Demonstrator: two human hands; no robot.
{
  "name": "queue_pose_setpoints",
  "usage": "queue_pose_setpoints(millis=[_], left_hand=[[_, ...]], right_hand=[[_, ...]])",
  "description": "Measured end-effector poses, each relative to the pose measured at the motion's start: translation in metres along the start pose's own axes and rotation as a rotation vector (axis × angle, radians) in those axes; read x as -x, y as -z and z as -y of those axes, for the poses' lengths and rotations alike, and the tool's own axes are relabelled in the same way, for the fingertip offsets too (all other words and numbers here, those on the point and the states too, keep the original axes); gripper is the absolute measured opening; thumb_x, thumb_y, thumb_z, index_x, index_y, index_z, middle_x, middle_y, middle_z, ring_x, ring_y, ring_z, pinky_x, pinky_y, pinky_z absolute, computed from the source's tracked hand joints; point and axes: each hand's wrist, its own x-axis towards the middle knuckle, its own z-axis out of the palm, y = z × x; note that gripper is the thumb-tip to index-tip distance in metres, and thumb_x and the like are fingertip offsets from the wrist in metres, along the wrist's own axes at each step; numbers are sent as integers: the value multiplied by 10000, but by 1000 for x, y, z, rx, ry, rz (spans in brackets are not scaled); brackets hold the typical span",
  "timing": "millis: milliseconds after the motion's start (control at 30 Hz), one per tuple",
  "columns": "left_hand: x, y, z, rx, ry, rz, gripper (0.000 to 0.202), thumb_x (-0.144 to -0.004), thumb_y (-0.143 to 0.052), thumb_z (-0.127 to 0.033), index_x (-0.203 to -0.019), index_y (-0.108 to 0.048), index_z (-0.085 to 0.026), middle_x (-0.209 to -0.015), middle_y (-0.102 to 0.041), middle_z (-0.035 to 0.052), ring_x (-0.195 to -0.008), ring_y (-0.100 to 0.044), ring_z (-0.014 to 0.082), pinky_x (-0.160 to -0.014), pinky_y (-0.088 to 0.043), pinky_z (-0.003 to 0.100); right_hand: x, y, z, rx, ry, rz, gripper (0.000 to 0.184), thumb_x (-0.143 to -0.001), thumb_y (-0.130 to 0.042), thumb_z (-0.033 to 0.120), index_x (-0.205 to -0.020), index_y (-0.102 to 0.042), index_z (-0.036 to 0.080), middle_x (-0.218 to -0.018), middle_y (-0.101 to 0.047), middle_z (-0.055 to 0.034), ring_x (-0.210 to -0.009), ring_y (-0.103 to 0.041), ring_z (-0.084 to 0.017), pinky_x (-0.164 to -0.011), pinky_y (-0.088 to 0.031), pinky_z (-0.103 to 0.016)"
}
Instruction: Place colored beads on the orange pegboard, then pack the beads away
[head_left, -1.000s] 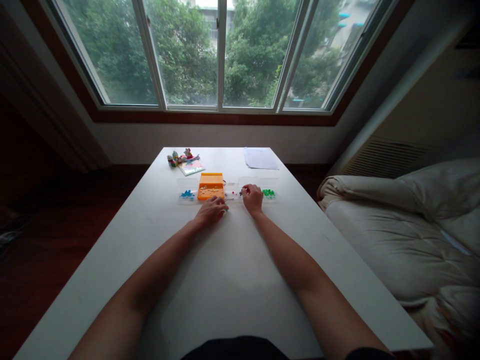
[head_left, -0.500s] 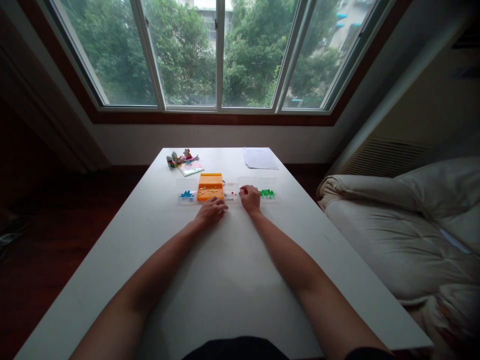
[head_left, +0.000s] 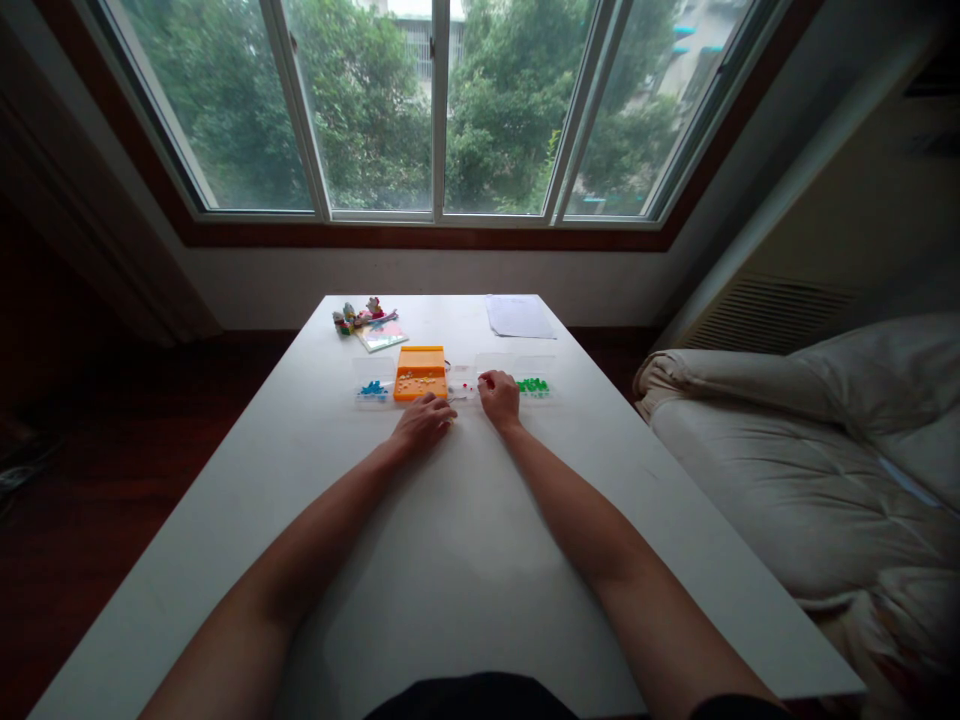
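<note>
My left hand (head_left: 425,420) rests on the table just in front of an open orange box (head_left: 420,384) that holds small pale pieces. Its fingers are curled, with a tiny yellowish bit by the fingertips; what they hold is too small to name. My right hand (head_left: 499,398) is closed in a pinch over the clear trays, between a few small red pieces (head_left: 464,386) and a heap of green pieces (head_left: 533,386). Whatever lies in that pinch is hidden. Blue pieces (head_left: 373,389) lie in a clear tray left of the orange box.
Small colourful figures (head_left: 367,314) and a printed card (head_left: 382,335) occupy the far left of the white table (head_left: 465,560). White paper sheets (head_left: 520,316) lie at the far right. A pale sofa (head_left: 787,450) stands right of the table, and a window (head_left: 439,110) rises beyond it.
My right hand has shifted very slightly to the left. Otherwise, the hands and the boxes look the same.
</note>
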Motion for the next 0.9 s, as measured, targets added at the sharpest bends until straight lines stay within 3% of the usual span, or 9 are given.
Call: queue_pose_setpoints(millis=[267, 500, 767, 900], left_hand=[[-3, 3, -4, -32, 4, 46, 221, -922, -560, -203, -1030, -743, -265, -1098, -680, 80, -1057, -531, 250, -926, -461, 409], [-5, 9, -9, -86, -81, 77, 247, -926, -534, -165, -1040, -735, -252, -1060, -682, 86, -1050, -523, 254, -915, -432, 408], [-4, 7, -8, -148, 9, 67, 283, -944, -527, -220, -1174, -687, -255, -1118, -680, 80, -1077, -520, 256, -916, -422, 407], [-3, 7, -7, -143, 29, 55, 282, -938, -523, -208, -1156, -695, -257, -1100, -689, 77, -1070, -526, 254, -917, -422, 405]], right_hand=[[1, 0, 0, -2, -7, 12, 172, -897, -529, 263, -894, -680, 181, -846, -639, -69, -859, -527, -215, -856, -386, -332], [1, -3, -1, -11, 8, 8, 164, -898, -535, 257, -901, -681, 182, -855, -652, -59, -862, -534, -208, -866, -383, -326], [1, -3, -2, -19, 6, 10, 168, -894, -536, 260, -900, -684, 181, -851, -654, -59, -861, -537, -207, -856, -385, -320], [1, -4, -3, -18, 3, 15, 174, -896, -532, 266, -898, -685, 182, -850, -658, -60, -853, -540, -207, -848, -383, -321]])
